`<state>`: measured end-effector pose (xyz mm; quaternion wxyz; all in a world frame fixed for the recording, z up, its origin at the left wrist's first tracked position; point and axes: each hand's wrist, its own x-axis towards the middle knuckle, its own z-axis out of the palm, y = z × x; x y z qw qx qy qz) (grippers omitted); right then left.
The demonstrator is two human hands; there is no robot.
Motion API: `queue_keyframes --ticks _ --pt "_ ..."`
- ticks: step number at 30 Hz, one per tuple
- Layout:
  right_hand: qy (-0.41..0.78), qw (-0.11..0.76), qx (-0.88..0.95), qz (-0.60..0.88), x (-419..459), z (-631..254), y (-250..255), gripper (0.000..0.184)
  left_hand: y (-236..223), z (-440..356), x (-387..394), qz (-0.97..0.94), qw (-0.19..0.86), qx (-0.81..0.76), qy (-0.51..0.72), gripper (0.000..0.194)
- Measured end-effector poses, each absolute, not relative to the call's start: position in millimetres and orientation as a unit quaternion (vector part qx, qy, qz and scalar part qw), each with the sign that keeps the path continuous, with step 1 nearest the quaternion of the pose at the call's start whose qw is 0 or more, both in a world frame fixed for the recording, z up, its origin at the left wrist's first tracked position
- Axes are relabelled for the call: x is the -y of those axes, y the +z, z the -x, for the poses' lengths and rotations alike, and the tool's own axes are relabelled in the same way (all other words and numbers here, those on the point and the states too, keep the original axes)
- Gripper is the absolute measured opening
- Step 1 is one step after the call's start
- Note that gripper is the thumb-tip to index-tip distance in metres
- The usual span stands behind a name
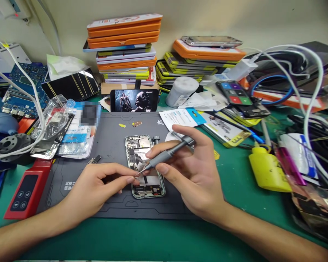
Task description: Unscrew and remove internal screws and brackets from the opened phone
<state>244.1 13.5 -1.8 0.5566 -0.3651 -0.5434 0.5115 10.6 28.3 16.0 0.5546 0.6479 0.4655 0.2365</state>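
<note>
A grey precision screwdriver [164,154] lies slanted in my right hand [199,171], gripped between thumb and fingers, its thin bit pointing down and left. Thumb and index finger of my left hand [104,183] are pinched together right at that bit; whatever sits between them is too small to make out. Beneath both hands an opened phone [149,191] rests on the grey work mat [112,136], its inner parts bare. My fingers and the screwdriver hide part of its middle. A small dark part [95,160] lies on the mat beyond my left hand.
Behind the mat a phone playing a video [133,100] leans before stacked orange and yellow boxes [125,36]. To the left is a red device [27,193]. A yellow bottle [268,169] and white cables [315,94] crowd the right. Small yellow scraps [122,125] lie on the mat.
</note>
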Motion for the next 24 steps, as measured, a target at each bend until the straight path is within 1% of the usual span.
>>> queue_keyframes --ticks 14,24 --pt "0.502 0.541 0.567 0.367 -13.1 -245.2 -4.2 0.048 15.6 -10.7 -27.7 -0.631 0.575 -0.464 0.236 0.015" --pt "0.524 0.535 0.555 0.362 -15.5 -245.3 -2.6 0.048 14.9 -10.4 -28.2 -0.648 0.560 -0.460 0.234 0.016"
